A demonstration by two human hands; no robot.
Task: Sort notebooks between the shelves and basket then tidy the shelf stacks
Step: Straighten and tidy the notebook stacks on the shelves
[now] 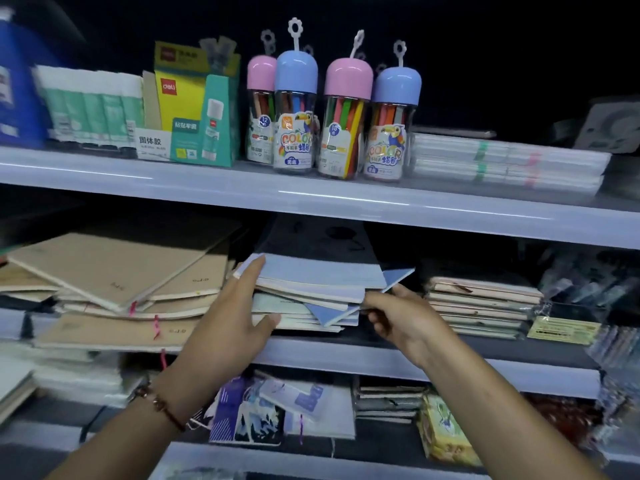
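Observation:
A stack of pale blue notebooks (pixel 318 277) lies skewed in the middle of the middle shelf (pixel 450 362). My left hand (pixel 225 320) holds the stack's left side, fingers along the top cover and thumb against the lower edges. My right hand (pixel 398 317) pinches a blue notebook (pixel 394 277) that sticks out slantwise at the stack's right side. Left of it lies a messy pile of brown kraft notebooks (pixel 114 275). A neat stack of pinkish notebooks (pixel 481 303) sits to the right. No basket is in view.
The top shelf (pixel 207 183) carries glue stick boxes (pixel 194 105), several crayon jars (pixel 346 123) and a flat white stack (pixel 505 161). The bottom shelf holds patterned notebooks (pixel 263 410) and a yellow pack (pixel 443 427). Wrapped packets (pixel 568 306) crowd the far right.

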